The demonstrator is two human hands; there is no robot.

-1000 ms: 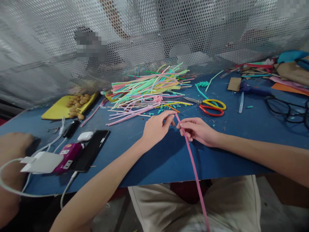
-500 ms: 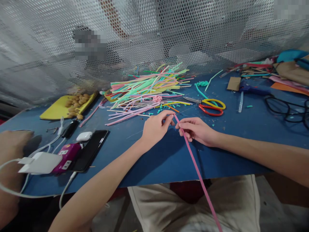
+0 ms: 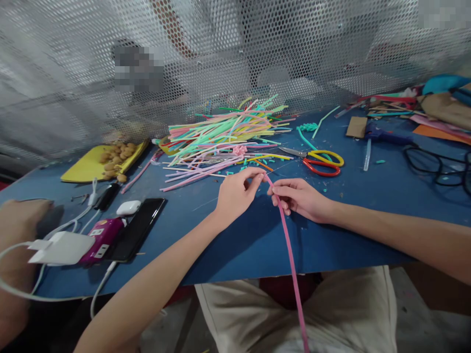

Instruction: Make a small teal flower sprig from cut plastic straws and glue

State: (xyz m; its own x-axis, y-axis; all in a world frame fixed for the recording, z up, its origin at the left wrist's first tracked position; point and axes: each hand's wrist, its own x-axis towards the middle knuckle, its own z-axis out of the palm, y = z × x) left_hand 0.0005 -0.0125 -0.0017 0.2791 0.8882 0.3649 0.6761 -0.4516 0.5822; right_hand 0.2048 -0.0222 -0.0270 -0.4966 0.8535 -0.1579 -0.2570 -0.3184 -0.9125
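A long pink pipe cleaner (image 3: 292, 252) runs from between my hands down over the table's front edge toward my lap. My left hand (image 3: 241, 192) pinches its upper end between thumb and fingertips. Just below that, my right hand (image 3: 300, 198) grips the same stem with its fingers curled. Beyond my hands lies a heap of pipe cleaners (image 3: 228, 127) in many colours, with a small pink twisted piece (image 3: 240, 150) at its front. Scissors (image 3: 320, 161) with yellow and red handles rest open behind my right hand.
A black phone (image 3: 138, 230), a purple power adapter (image 3: 101, 240) and white cables lie left. Another person's arm (image 3: 18, 255) rests at the far left. A yellow tray (image 3: 79, 166) holds brown lumps. Right are a blue glue gun (image 3: 390, 136) and black cord. Perforated metal stands behind.
The hanging lower end of the pink pipe cleaner has swung to the left. Both hands have hardly moved and keep their hold.
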